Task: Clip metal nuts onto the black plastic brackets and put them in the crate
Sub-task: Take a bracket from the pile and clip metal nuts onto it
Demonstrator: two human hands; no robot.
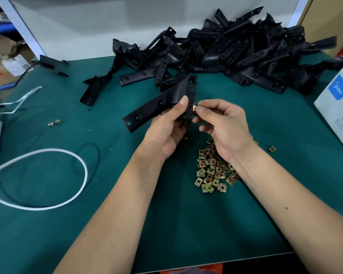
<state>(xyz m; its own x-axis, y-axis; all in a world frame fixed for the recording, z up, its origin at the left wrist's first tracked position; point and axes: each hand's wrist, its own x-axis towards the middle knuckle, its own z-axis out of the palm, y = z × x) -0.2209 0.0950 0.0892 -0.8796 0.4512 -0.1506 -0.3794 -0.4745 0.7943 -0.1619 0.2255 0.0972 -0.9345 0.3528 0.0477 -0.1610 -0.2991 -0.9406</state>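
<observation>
Meanwhile left hand (pixel 166 129) gripped a black bracket (pixel 158 105); right hand (pixel 222 125) pinched a metal nut (pixel 194 108) at its edge, above open green mat (pixel 117 175).

Ahead of my hands, the heap of black brackets (pixel 236 54) walls off the far side of the green mat (pixel 115 230). Under my right wrist lies a pile of metal nuts (pixel 214 171); further right stands a white box (pixel 339 107). To my left, a white cord loop (pixel 53 175) and two stray nuts (pixel 54 123) lie across otherwise bare mat. Nearer me, between my forearms, the mat is bare.
</observation>
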